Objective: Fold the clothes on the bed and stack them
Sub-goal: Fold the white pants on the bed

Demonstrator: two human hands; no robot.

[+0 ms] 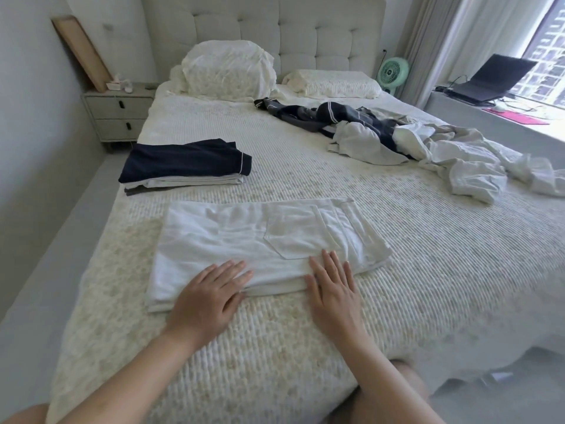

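Pressing down flat with both hands right now: our left hand [211,293] and right hand [331,289] have fingers straight and spread, palms on the near edge of the white folded garment [263,240], neither one gripping anything. That piece lies on the bed [428,270] right in front of us, already doubled over a couple of times, with a pocket facing up toward its right side. It looks like light cotton, soft and floppy, so we reckon it won't hold its shape if we lift it by one corner; best bet is sliding both hands under the two short ends and carrying it flat. Thick folded edge near us is probably the firmest place to grab. It's headed for the folded stack [183,165] further back on the left, navy piece on top of pale ones, well apart from where we are. Over on the far right there's the unfolded pile [397,139], navy and white stuff tangled together, also limp and likely to snag on each other when pulled.
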